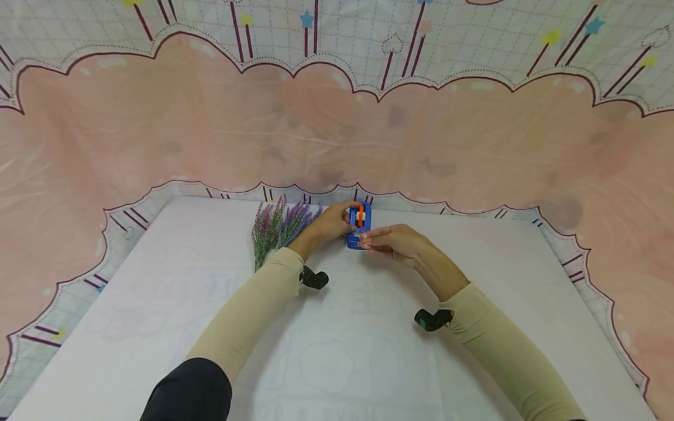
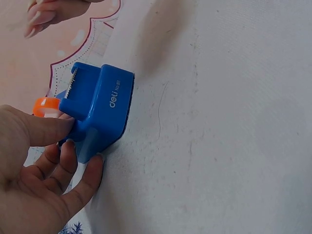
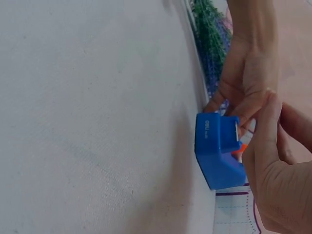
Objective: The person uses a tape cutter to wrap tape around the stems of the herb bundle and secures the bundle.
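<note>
A blue tape dispenser with an orange-cored tape roll stands on the white table near its far edge. My left hand grips it from the left side, thumb on top and fingers against its side in the left wrist view. The metal cutter teeth face up at the near end. My right hand is held over that near end, and its fingertips overlap the dispenser in the head view. Thumb and forefinger come together at the tips; I cannot tell whether clear tape is between them.
Bunches of artificial lavender, purple and blue, lie left of the dispenser, partly behind my left hand. The white tabletop stretches toward me. A peach patterned cloth hangs beyond the table's far edge.
</note>
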{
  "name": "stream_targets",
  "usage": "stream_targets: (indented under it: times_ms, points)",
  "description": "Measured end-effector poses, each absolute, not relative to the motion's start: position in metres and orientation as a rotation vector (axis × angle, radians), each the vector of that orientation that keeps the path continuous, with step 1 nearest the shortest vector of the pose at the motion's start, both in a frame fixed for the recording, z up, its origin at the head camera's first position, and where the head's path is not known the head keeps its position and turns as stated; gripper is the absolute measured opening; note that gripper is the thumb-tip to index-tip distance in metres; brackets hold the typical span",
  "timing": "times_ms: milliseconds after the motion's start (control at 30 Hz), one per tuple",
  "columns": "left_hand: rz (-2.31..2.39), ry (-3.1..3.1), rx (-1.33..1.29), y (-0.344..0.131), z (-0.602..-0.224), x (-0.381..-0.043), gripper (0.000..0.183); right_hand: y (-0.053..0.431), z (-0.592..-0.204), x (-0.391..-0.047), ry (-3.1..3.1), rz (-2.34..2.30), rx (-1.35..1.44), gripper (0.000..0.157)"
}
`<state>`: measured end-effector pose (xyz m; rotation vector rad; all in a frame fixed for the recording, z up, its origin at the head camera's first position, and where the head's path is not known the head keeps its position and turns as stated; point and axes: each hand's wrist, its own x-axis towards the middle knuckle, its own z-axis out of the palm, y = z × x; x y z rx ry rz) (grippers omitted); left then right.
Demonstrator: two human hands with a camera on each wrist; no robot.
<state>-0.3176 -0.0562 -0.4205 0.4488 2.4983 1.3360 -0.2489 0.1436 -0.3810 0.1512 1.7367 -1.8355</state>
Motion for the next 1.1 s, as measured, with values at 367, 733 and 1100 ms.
stream_targets:
  times_ms: [367,733,1100]
  points:
    - [1.335,2.507,0.471,-0.056,-0.422,-0.318,0.065,0.145,-0.383,-0.244,1.804,-1.78,0.192,0.033]
    - [1.325,2.521,0.478,-0.056,-0.423,-0.318,0.065,0.142,-0.389,-0.237,1.804,-1.799,0.2,0.032]
    - [1.341,2.509,0.463,-0.055,-0.424,-0.319,0.066,0.14,-0.396,-0.225,1.743,-1.847,0.181,0.034]
